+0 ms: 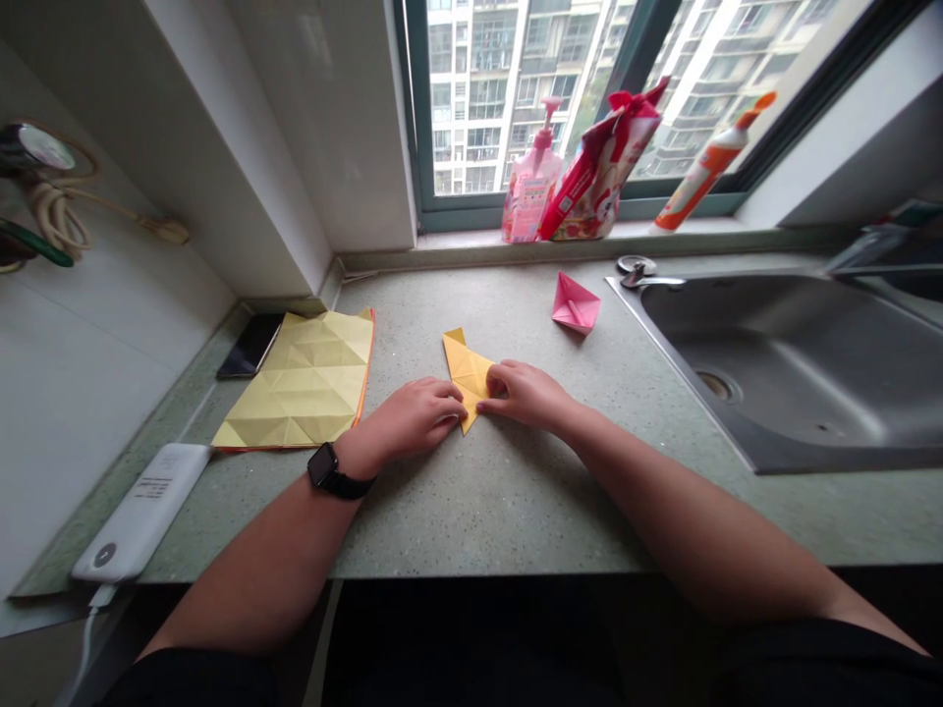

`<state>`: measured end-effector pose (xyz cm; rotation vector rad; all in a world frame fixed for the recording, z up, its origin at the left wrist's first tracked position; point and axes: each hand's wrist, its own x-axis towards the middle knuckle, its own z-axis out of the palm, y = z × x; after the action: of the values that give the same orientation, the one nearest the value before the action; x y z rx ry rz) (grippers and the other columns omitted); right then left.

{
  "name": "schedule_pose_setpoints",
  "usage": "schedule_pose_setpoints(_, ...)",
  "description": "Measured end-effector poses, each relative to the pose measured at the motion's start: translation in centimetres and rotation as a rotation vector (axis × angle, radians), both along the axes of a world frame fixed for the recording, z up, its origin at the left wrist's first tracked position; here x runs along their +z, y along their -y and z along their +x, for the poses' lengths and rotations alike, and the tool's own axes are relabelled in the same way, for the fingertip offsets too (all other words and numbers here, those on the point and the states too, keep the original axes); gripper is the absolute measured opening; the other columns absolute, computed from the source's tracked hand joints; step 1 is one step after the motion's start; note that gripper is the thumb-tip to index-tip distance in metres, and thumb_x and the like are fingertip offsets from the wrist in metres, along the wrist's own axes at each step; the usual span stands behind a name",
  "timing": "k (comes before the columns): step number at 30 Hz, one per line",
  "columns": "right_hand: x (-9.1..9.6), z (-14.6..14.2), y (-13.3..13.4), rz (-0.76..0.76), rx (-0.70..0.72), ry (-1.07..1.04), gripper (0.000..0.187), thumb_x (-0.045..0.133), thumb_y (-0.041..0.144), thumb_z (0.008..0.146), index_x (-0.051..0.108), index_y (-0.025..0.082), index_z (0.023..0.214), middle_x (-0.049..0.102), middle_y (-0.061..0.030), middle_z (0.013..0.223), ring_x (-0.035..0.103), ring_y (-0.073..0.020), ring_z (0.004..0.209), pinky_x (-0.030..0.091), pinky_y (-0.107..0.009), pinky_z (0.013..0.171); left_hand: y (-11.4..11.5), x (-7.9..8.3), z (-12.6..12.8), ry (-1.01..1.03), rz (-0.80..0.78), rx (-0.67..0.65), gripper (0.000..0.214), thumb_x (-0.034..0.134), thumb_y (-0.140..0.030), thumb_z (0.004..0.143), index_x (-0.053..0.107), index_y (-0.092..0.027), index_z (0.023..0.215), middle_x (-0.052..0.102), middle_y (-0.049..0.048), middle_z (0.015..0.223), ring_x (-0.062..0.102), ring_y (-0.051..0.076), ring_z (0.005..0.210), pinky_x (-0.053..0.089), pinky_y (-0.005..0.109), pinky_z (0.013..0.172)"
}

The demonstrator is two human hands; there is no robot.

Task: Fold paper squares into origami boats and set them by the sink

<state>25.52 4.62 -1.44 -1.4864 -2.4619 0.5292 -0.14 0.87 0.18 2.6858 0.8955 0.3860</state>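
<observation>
A folded piece of yellow-orange origami paper [467, 370] lies on the speckled counter between my hands. Its upper tip points away from me and a narrow point comes toward me. My left hand [421, 417] pinches the lower left edge with bent fingers. On the right edge, my right hand [525, 393] grips the paper between thumb and curled fingers. Beyond my right hand sits a pink folded paper piece [576, 304]. To the left, creased pale yellow sheets [302, 378] with an orange edge lie spread out.
A dark phone [249, 347] lies partly beside the sheets, and a white power bank [143, 511] with a cable rests at the counter's left front. A steel sink [744, 432] is on the right. A pink pump bottle [530, 191], red bag [604, 177] and orange-white bottle [703, 172] stand on the sill.
</observation>
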Motion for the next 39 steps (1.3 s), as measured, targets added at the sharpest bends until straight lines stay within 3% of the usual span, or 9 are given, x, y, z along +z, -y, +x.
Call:
schedule_pose_setpoints(3, -0.1, 0.7, -0.6, 0.033, -0.046, -0.091, 0.017, 0.074, 0.034, 0.098, 0.069, 0.023, 0.087, 0.072, -0.0045, 0.092, 0.064, -0.0194, 0.081, 0.044, -0.032, 0.072, 0.0, -0.2, -0.1, 0.012, -0.012, 0.013, 0.022, 0.062, -0.017, 0.104, 0.082, -0.024, 0.112, 0.076, 0.0089, 0.124, 0.071, 0.024, 0.110, 0.057, 0.040, 0.101)
schedule_pose_setpoints(8, -0.8, 1.7, -1.5, 0.130, -0.188, -0.152, 0.009, 0.069, 0.028, 0.099, 0.074, 0.022, 0.105, 0.073, -0.0075, 0.107, 0.065, -0.0198, 0.083, 0.049, -0.034, 0.079, 0.0, -0.2, -0.1, 0.031, -0.038, 0.022, 0.021, 0.064, -0.018, 0.103, 0.083, -0.024, 0.110, 0.075, 0.0094, 0.125, 0.071, 0.025, 0.112, 0.057, 0.041, 0.101)
schedule_pose_setpoints(14, -0.7, 1.6, -1.3, 0.106, -0.146, -0.153, 0.011, 0.067, 0.024, 0.099, 0.077, 0.023, 0.105, 0.074, -0.0070, 0.105, 0.066, -0.0196, 0.083, 0.050, -0.034, 0.081, 0.3, 0.3, -0.1, 0.007, -0.023, 0.039, 0.011, 0.073, -0.028, 0.102, 0.081, -0.023, 0.107, 0.075, 0.0083, 0.125, 0.071, 0.025, 0.112, 0.055, 0.039, 0.101)
schedule_pose_setpoints(18, -0.4, 1.3, -1.2, 0.080, -0.105, -0.170, 0.014, 0.066, 0.021, 0.099, 0.080, 0.023, 0.100, 0.077, -0.0055, 0.099, 0.066, -0.0186, 0.079, 0.050, -0.032, 0.078, 0.3, 0.5, -0.2, -0.036, 0.017, 0.129, 0.019, 0.080, -0.038, 0.098, 0.079, -0.022, 0.109, 0.076, 0.0085, 0.122, 0.070, 0.027, 0.110, 0.055, 0.041, 0.099)
schedule_pose_setpoints(23, 0.1, 0.7, -0.4, -0.022, 0.053, -0.216, 0.017, 0.067, 0.021, 0.098, 0.083, 0.024, 0.104, 0.081, -0.0052, 0.103, 0.069, -0.0182, 0.082, 0.052, -0.031, 0.080, 0.1, 0.1, -0.4, -0.068, 0.053, 0.246, 0.032, 0.078, -0.039, 0.098, 0.075, -0.023, 0.125, 0.073, 0.0104, 0.130, 0.069, 0.029, 0.113, 0.056, 0.044, 0.101)
schedule_pose_setpoints(30, 0.8, 0.2, 0.9, -0.201, 0.439, -0.353, 0.022, 0.066, 0.027, 0.101, 0.083, 0.027, 0.115, 0.083, -0.0035, 0.108, 0.072, -0.0171, 0.088, 0.055, -0.031, 0.083, -0.2, -0.9, -0.7, -0.068, 0.088, 0.329, 0.038, 0.073, -0.045, 0.102, 0.071, -0.023, 0.132, 0.067, 0.0136, 0.145, 0.063, 0.033, 0.129, 0.047, 0.052, 0.116)
schedule_pose_setpoints(32, 0.7, 0.9, 0.2, -0.144, 0.363, -0.361, 0.021, 0.065, 0.029, 0.101, 0.083, 0.025, 0.111, 0.081, -0.0046, 0.105, 0.070, -0.0164, 0.082, 0.055, -0.031, 0.079, -0.2, -1.1, -0.7, -0.074, 0.072, 0.316, 0.037, 0.072, -0.047, 0.102, 0.071, -0.023, 0.131, 0.067, 0.0133, 0.146, 0.061, 0.033, 0.132, 0.043, 0.055, 0.121)
schedule_pose_setpoints(36, -0.2, 3.2, -2.0, 0.116, 0.053, -0.353, 0.030, 0.065, 0.015, 0.092, 0.080, 0.022, 0.117, 0.075, -0.0078, 0.115, 0.067, -0.0155, 0.077, 0.058, -0.034, 0.082, -0.2, -1.0, -0.6, -0.100, 0.024, 0.314, 0.032, 0.071, -0.041, 0.102, 0.072, -0.024, 0.129, 0.064, 0.0134, 0.148, 0.057, 0.035, 0.137, 0.035, 0.063, 0.126)
schedule_pose_setpoints(39, -1.0, 4.1, -2.8, 0.177, 0.012, -0.308, 0.039, 0.065, 0.010, 0.088, 0.080, 0.024, 0.121, 0.071, -0.0093, 0.123, 0.069, -0.0174, 0.085, 0.059, -0.035, 0.085, -0.1, -0.9, -0.4, -0.109, 0.023, 0.312, 0.027, 0.065, -0.033, 0.103, 0.072, -0.024, 0.128, 0.063, 0.0131, 0.148, 0.053, 0.034, 0.142, 0.032, 0.065, 0.128)
